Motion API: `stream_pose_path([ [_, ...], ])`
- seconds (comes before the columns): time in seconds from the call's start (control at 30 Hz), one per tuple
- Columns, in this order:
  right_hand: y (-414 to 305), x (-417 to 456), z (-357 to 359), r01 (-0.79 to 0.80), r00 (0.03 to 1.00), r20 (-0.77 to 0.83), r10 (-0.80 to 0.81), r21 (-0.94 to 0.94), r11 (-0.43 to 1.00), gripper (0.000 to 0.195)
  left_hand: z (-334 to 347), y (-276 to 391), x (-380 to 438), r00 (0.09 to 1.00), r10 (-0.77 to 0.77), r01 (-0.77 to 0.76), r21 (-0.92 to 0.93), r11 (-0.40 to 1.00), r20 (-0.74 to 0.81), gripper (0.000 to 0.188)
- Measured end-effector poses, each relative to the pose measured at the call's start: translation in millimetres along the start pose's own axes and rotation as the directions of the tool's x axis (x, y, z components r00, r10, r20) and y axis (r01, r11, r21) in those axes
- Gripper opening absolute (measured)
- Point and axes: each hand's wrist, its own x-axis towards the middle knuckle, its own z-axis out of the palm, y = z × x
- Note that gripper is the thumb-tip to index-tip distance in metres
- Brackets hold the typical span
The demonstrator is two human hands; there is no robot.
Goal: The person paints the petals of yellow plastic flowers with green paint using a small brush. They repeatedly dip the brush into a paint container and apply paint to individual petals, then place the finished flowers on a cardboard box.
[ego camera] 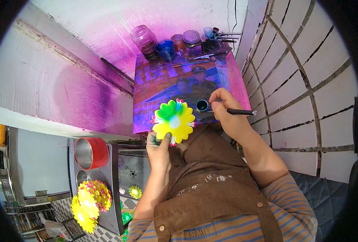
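Note:
My left hand [159, 146] holds a flower-shaped piece [185, 122] by its lower edge, thumb on top. Its petals are yellow, with green on the upper left, a pale centre and pink-tipped white parts between them. Just to the right of the flower, my right hand [225, 110] grips an airbrush [241, 112] with a black handle. A round cup [202, 105] with dark liquid is at the airbrush's front, left of my fingers. The nozzle points toward the flower; whether it is spraying I cannot tell.
Jars [192, 37], a blue cup [165, 50] and more airbrushes [209, 55] line the back of the stained table [151, 78]. A tiled wall [300, 78] stands close on the right. At the left, yellow flowers [89, 202] and a red pot [99, 153] rest on a dark surface [114, 193].

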Motion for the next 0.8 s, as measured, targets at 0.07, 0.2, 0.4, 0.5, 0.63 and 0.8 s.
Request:
stream_pose_path([
  [0.07,-2,1,-2,-0.009,1.000,-0.027,0.009,-0.010,1.000,0.011,0,1,-1,1.000,0.005,-0.005,-0.009,1.000,0.003,0.022],
  [0.2,-8,-2,0,-0.022,1.000,-0.023,0.021,-0.032,0.999,0.012,0,3,-2,1.000,0.014,-0.014,-0.002,1.000,0.010,0.020],
  [0.4,-8,-4,-3,-0.023,0.999,-0.028,0.021,-0.049,0.999,0.011,1,5,-4,0.999,0.030,-0.030,-0.002,1.000,-0.009,0.018],
  [0.5,-12,-8,1,-0.019,0.999,0.030,0.020,-0.027,0.999,0.011,0,5,-4,0.999,0.039,-0.039,0.002,0.999,-0.017,0.018],
  [0.63,-12,-8,-1,0.003,1.000,0.029,-0.002,-0.061,0.998,0.011,-1,5,-3,0.999,0.049,-0.049,-0.002,0.999,-0.010,0.018],
  [0.8,-12,-7,-1,-0.011,1.000,0.007,0.011,-0.070,0.998,0.011,-2,4,-2,0.998,0.063,-0.063,-0.018,0.998,-0.007,0.018],
])
